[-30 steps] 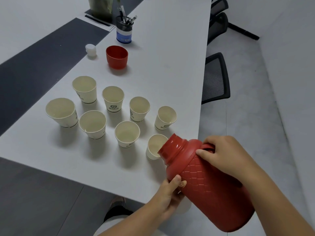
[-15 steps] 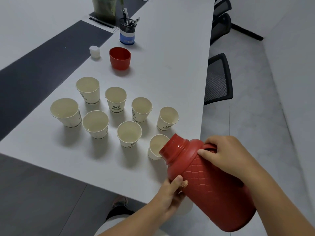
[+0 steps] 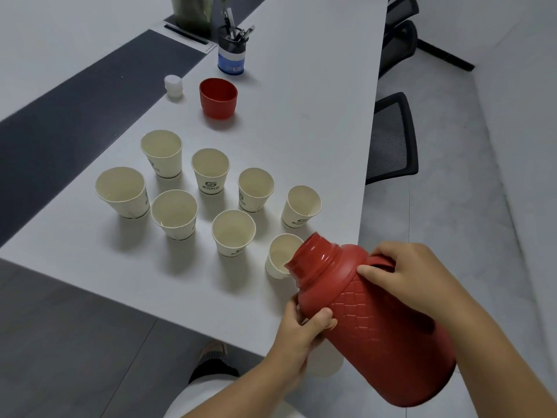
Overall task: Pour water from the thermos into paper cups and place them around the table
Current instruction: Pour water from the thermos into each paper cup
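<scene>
Tilting steeply, the red thermos (image 3: 379, 321) hangs at the near corner of the white surface (image 3: 301, 122), its open mouth over the rim of the nearest cup (image 3: 278, 257) and covering part of it. The right hand (image 3: 413, 276) is clenched around the handle, which it mostly hides; the left hand (image 3: 301, 330) grasps the thermos from below at its shoulder, thumb on the quilted, diamond-embossed plastic. No stream of water can be made out, and whether any cup holds water is hard to tell.

Seven more paper cups (image 3: 211, 173) stand upright in two loose rows beyond it, cream inside, some with a dark printed logo. Farther off sit a red lid cup (image 3: 218, 98), a small white stopper (image 3: 173, 85) and a pen holder (image 3: 232, 52). A mesh-backed chair (image 3: 391, 137) is partly hidden by the surface's edge.
</scene>
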The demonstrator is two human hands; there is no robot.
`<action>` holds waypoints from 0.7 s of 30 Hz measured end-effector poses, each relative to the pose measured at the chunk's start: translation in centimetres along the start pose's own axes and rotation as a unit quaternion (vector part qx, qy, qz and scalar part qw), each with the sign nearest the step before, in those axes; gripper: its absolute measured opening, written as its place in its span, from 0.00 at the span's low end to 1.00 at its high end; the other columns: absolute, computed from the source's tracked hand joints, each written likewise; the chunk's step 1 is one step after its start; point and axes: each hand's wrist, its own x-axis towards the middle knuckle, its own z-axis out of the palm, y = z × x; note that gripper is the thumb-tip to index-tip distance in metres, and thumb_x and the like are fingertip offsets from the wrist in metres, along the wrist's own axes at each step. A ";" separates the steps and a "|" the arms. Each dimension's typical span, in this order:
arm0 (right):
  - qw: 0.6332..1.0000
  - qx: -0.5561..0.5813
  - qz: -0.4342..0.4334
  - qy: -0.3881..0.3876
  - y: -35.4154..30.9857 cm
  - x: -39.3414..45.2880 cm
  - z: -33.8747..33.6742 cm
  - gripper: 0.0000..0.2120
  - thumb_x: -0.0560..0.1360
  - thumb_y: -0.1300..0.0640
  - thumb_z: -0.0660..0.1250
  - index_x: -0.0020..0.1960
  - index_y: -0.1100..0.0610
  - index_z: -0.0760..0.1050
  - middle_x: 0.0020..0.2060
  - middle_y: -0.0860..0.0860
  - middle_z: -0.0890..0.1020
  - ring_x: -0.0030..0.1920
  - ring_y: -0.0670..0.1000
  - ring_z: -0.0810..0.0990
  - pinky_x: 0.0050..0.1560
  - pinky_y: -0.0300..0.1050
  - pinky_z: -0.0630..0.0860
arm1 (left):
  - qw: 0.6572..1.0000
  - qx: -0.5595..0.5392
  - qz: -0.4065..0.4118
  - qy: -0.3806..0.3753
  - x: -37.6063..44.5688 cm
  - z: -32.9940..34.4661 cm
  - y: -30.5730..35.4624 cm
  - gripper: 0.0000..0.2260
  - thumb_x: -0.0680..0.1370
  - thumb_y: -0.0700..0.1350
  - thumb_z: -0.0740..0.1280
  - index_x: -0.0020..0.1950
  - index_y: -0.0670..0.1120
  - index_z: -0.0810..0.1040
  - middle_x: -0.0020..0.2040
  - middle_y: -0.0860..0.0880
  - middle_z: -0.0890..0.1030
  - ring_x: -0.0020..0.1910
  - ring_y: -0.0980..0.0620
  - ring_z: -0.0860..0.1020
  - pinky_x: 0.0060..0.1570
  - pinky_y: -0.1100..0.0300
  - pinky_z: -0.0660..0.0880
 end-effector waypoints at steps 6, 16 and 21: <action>1.000 0.001 -0.008 -0.006 -0.3 0.1 0.0 0.09 0.69 0.50 0.68 0.38 0.57 0.77 0.31 0.47 0.78 0.34 0.44 0.75 0.36 0.32 0.67 | 0.999 0.032 0.014 0.006 -0.1 -0.3 0.2 0.36 0.52 0.53 0.74 0.58 0.48 0.69 0.55 0.44 0.78 0.49 0.51 0.80 0.44 0.61 0.79; 1.000 -0.015 -0.009 -0.013 -1.0 0.3 -0.3 0.11 0.69 0.51 0.68 0.39 0.60 0.77 0.32 0.52 0.80 0.35 0.49 0.76 0.37 0.39 0.67 | 1.000 0.013 0.013 0.012 -0.3 -0.1 0.5 0.34 0.52 0.52 0.74 0.56 0.47 0.70 0.53 0.44 0.78 0.45 0.53 0.81 0.44 0.60 0.79; 0.999 -0.034 -0.002 -0.022 -1.4 0.5 -0.5 0.12 0.70 0.51 0.67 0.39 0.61 0.77 0.34 0.53 0.80 0.36 0.49 0.76 0.36 0.40 0.67 | 1.000 -0.002 0.007 0.012 -0.4 0.1 0.5 0.26 0.60 0.46 0.72 0.56 0.46 0.70 0.53 0.45 0.78 0.45 0.53 0.81 0.43 0.61 0.79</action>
